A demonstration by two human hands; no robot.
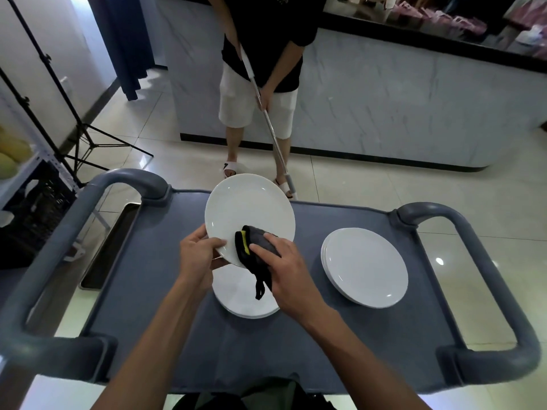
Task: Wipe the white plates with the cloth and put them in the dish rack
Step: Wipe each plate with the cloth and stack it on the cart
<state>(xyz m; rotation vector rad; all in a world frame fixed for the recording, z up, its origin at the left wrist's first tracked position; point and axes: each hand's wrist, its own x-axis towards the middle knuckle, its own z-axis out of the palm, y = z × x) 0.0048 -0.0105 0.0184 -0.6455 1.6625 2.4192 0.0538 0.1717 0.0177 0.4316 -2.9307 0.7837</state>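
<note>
**Plate under wipe, held tilted above near stack**

A white plate (248,211) is held tilted over the cart (165,291), its near rim pinched by the left hand (196,255), thumb on the upper face and fingers beneath. A dark cloth (254,247) is pressed to the near part of the plate by the right hand (284,273), fingers curled over it, a strap hanging below. A stack (242,300) lies directly beneath; a second stack (365,266) sits to the right. No dish rack is seen.

The plate is judged stiff, glossy, likely slippery and breakable. A rim grip with support underneath is advised, since wiping pressure falls beside the single hold.
</note>
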